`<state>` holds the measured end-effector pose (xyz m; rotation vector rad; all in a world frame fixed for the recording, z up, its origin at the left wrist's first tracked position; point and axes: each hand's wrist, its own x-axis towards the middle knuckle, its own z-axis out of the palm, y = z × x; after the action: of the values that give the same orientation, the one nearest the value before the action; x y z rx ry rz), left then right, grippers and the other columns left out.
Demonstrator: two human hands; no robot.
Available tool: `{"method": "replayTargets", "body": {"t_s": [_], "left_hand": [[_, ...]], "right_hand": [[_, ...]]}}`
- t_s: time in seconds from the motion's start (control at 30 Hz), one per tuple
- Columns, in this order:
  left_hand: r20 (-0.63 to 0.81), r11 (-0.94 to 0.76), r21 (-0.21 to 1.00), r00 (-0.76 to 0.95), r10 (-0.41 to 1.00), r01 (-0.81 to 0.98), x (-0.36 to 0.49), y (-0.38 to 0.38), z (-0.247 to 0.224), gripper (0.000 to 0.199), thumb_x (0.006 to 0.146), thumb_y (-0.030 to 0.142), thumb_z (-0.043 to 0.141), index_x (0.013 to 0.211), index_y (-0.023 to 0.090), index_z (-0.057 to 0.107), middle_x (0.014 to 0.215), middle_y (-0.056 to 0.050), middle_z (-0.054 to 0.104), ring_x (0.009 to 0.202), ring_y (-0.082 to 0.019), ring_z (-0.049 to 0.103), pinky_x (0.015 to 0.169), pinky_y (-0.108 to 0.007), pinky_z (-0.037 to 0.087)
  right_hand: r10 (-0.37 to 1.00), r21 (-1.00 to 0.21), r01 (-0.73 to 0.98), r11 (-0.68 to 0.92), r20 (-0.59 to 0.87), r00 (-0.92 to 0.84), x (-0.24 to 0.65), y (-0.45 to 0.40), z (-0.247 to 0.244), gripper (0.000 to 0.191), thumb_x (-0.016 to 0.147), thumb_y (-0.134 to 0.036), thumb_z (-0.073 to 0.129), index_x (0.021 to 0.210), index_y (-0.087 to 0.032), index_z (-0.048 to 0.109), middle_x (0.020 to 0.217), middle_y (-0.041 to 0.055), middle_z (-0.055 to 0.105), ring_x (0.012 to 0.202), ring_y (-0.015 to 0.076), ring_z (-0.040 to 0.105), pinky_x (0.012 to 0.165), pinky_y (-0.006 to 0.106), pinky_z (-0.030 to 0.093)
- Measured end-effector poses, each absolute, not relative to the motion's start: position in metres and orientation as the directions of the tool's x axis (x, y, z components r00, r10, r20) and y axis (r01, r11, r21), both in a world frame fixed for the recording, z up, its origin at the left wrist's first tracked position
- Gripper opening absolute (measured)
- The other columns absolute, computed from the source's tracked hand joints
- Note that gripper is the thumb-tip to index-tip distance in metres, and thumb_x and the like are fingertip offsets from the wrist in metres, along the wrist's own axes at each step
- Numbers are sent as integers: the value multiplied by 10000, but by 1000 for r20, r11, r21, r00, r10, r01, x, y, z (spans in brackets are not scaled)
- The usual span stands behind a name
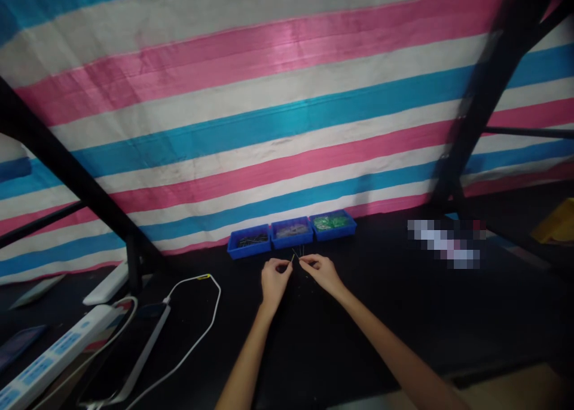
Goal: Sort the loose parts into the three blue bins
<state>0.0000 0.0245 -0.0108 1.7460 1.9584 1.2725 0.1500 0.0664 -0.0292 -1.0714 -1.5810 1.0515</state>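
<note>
Yellow slim piece (293, 257) — left fingers (285, 262) clamped on it, right fingers (309, 259) pressed together.

L hand (275, 280) pinches thin yellowish pc (293, 257), R hand (323, 274) beside, nr blue trays (292, 241).

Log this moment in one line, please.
left hand: pinching small yellow piece | right hand: fingertips close by, grip unclear | ahead: three blue trays | left side: white power strip

A pink, blue and white striped sheet (287, 123) hangs behind a black table (381, 314) between dark slanting posts (484, 111).
</note>
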Motion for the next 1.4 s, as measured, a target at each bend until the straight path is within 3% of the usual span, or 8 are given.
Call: {"method": "replayTargets", "body": {"t_s": [0.2, 0.33, 0.43, 0.6, 0.73, 0.93, 1.17, 1.4], "left_hand": [[339, -196, 866, -254, 906, 459, 16, 17, -9, 242, 733, 369, 574, 760, 156, 684, 745, -46, 646, 645, -136, 553, 619, -247, 437], [311, -207, 916, -281, 908, 345, 20, 17, -10, 266, 723, 385, 591, 779, 144, 689, 767, -61, 651, 644, -134, 553, 615, -247, 442], [261, -181, 948, -315, 913, 262, 18, 19, -8, 334, 742, 401, 572, 918, 134, 667, 819, -77, 659, 654, -130, 560, 626, -249, 448], [138, -131, 990, -183, 974, 49, 15, 16, -3, 351, 757, 424, 554, 904, 132, 679, 783, -63, 656, 685, -128, 562, 638, -230, 435], [129, -127, 992, -146, 981, 22, 14, 14, -1, 363, 752, 447, 551, 870, 133, 690, 712, -49, 646, 665, -139, 571, 608, -235, 436], [217, -207, 976, -250, 944, 68, 13, 18, -4, 254, 698, 388, 628, 712, 142, 693, 850, -74, 642, 844, -184, 584, 783, -290, 441], [244, -222, 968, -244, 938, 114, 13, 20, -9, 244, 669, 374, 656, 757, 148, 688, 852, -67, 627, 763, -162, 581, 715, -281, 459], [239, -219, 961, -106, 965, 172, 16, 16, -8, 237, 668, 352, 661, 791, 151, 684, 814, -60, 637, 647, -118, 545, 615, -236, 437]], "right_hand": [[961, -982, 33, 185, 174, -214, 143, 54, -21, 303, 695, -401, 603, 830, -141, 678, 822, 73, 651, 558, 120, 556, 492, 229, 445], [981, -995, 20, 98, 94, -171, 145, 50, -13, 333, 680, -442, 611, 801, -137, 669, 601, 16, 584, 452, 89, 462, 411, 205, 357], [983, -1000, -10, -1, 1, -182, 146, 51, -11, 378, 670, -482, 609, 804, -133, 664, 499, -21, 488, 409, 71, 387, 372, 191, 282], [901, -984, -83, -157, -108, -419, 144, 47, -8, 356, 688, -482, 604, 792, -146, 660, 672, 18, 554, 520, 70, 439, 404, 162, 280], [866, -971, -116, -210, -130, -483, 144, 42, -3, 330, 707, -462, 595, 836, -166, 662, 798, 29, 580, 561, 61, 455, 426, 155, 287], [936, -998, -33, -57, -42, -350, 143, 46, -5, 335, 643, -460, 637, 741, -143, 676, 664, 17, 576, 514, 74, 435, 415, 177, 280], [985, -997, -74, -27, -14, -172, 147, 50, -4, 359, 637, -488, 646, 730, -141, 661, 522, -22, 489, 453, 72, 399, 397, 191, 269], [978, -998, -58, 3, 15, -209, 146, 47, 0, 365, 607, -506, 663, 694, -152, 653, 542, -9, 535, 440, 70, 404, 401, 199, 282]]}}
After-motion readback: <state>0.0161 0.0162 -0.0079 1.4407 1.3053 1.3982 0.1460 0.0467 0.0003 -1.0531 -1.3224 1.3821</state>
